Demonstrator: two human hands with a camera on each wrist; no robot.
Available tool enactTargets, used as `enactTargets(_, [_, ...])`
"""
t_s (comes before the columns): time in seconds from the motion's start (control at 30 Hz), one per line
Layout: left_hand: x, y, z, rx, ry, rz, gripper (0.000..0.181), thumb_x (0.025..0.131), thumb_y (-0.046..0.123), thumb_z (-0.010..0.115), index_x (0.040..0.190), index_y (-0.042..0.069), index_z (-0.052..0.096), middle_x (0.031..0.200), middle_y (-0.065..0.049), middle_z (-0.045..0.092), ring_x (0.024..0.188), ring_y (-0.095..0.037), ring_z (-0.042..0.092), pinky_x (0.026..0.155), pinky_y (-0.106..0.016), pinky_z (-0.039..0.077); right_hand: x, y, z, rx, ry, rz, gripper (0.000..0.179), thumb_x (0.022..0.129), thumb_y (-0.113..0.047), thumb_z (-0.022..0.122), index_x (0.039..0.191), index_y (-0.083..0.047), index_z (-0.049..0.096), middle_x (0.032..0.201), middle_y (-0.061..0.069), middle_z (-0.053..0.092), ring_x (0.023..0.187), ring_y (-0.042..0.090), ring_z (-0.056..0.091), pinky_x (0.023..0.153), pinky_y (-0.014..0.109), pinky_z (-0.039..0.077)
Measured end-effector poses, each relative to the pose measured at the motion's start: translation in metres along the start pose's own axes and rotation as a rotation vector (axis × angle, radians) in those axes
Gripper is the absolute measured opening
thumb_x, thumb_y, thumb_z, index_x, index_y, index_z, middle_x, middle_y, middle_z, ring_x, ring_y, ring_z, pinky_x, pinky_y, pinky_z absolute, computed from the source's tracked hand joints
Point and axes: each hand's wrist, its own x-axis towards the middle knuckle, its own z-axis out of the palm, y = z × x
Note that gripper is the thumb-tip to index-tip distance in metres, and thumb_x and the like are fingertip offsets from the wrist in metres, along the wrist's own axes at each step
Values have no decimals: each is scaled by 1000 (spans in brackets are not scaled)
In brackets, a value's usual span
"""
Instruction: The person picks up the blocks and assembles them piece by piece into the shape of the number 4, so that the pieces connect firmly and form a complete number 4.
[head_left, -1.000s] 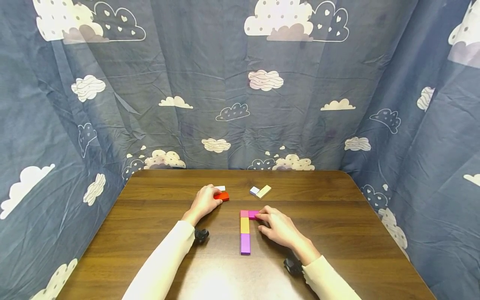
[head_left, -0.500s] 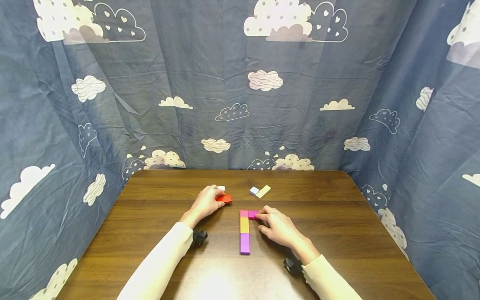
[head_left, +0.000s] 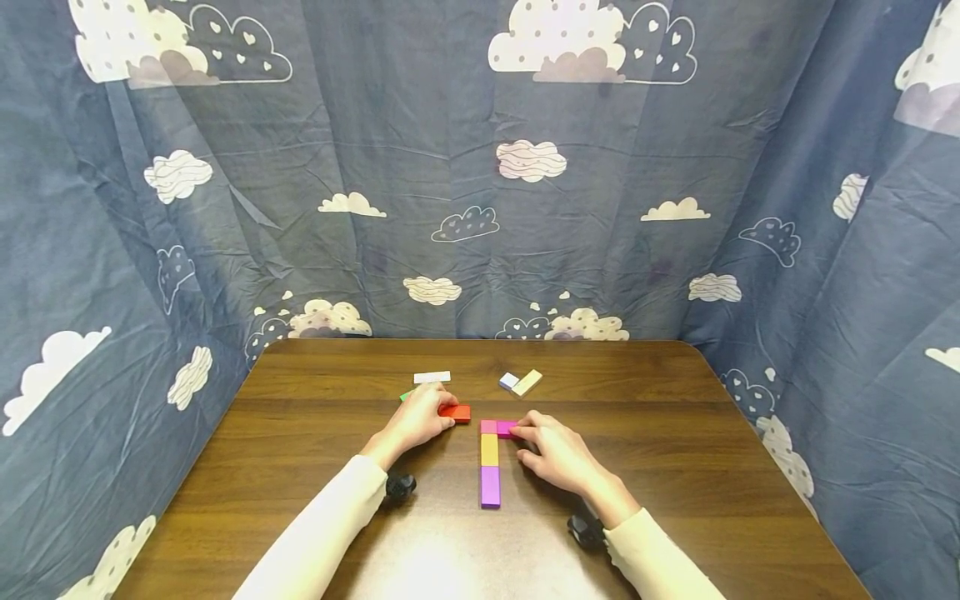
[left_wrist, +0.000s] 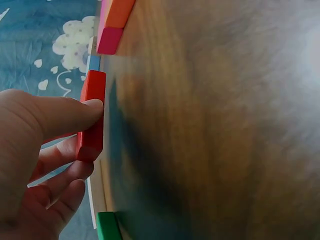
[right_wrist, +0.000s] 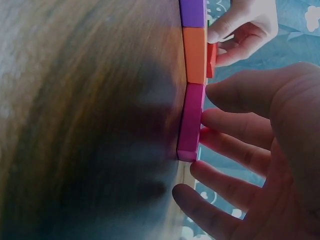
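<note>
My left hand (head_left: 414, 419) pinches a red block (head_left: 459, 413) between thumb and fingers, close over the table; the left wrist view shows the thumb on the near face of the red block (left_wrist: 93, 120). Right of it, a purple block (head_left: 491, 487), an orange block (head_left: 489, 450) and a small pink block (head_left: 489, 427) form a straight column. A magenta block (head_left: 504, 429) extends rightward from the pink one. Fingertips of my right hand (head_left: 555, 454) touch this magenta block, its other fingers spread loosely. A green block (head_left: 406, 396) is mostly hidden behind the left hand.
Toward the back of the brown table (head_left: 637, 400) lies a long white block (head_left: 432, 377). Right of that, a small pale lavender block (head_left: 508, 381) sits beside a cream block (head_left: 528, 382). A cloud-patterned curtain (head_left: 465, 250) hangs around the table.
My left hand has brought the red block nearer and slightly right, toward the pink block. The long white block and part of the green one have come into view. My right hand stays put.
</note>
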Motion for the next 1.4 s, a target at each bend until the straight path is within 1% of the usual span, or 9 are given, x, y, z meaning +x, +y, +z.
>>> enactTargets(0.07, [-2,2,2,4,-22,-1,26,79,14,82,104,8,77,99,-2,65,94,-21,60,84,-37,50,0,0,0,1,0,0,36,85,-20,76,120,-12,75,112,-7,62,105,14,62,85,42,54])
enactTargets(0.17, [-3,4,6,14,-43,-12,26,79,16,83,104,11,78,97,-1,64,92,-20,58,80,-36,49,0,1,1,-2,-2,-1,37,85,-21,76,120,-11,75,112,-7,62,104,14,62,85,42,54])
enactTargets(0.3, [-3,6,9,15,-42,-14,26,79,18,83,104,11,78,93,0,63,88,-19,57,74,-35,48,-1,2,2,-4,-2,-5,37,84,-21,76,120,-11,75,112,-6,62,104,15,62,85,42,54])
enactTargets(0.53, [-5,9,10,18,-57,-12,26,80,20,83,105,14,78,96,3,64,91,-17,57,78,-34,48,0,1,0,9,2,-6,37,85,-20,76,121,-10,74,115,-6,62,108,16,62,87,43,53])
enactTargets(0.7, [-5,9,12,10,-53,1,27,79,22,84,104,14,79,93,3,64,86,-15,57,73,-32,48,-1,2,1,9,1,-6,37,85,-20,76,121,-11,74,114,-6,62,110,17,61,88,43,53])
enactTargets(1.0, [-5,10,13,8,-73,9,27,81,23,83,106,16,79,96,3,66,87,-14,57,75,-32,48,0,2,3,4,0,-6,36,85,-21,75,120,-13,75,115,-7,61,109,17,60,87,43,53])
enactTargets(1.3, [-3,12,12,6,-63,40,26,80,21,82,104,14,79,95,4,65,87,-16,59,75,-33,49,0,3,4,18,-1,4,39,86,-20,76,123,-12,73,113,-7,60,103,16,61,86,41,52])
enactTargets(1.4, [-4,12,12,6,-65,39,26,80,21,83,104,15,79,95,4,65,87,-16,59,74,-33,49,0,3,4,21,-1,-3,39,86,-20,76,124,-11,73,113,-6,60,103,16,61,86,41,52])
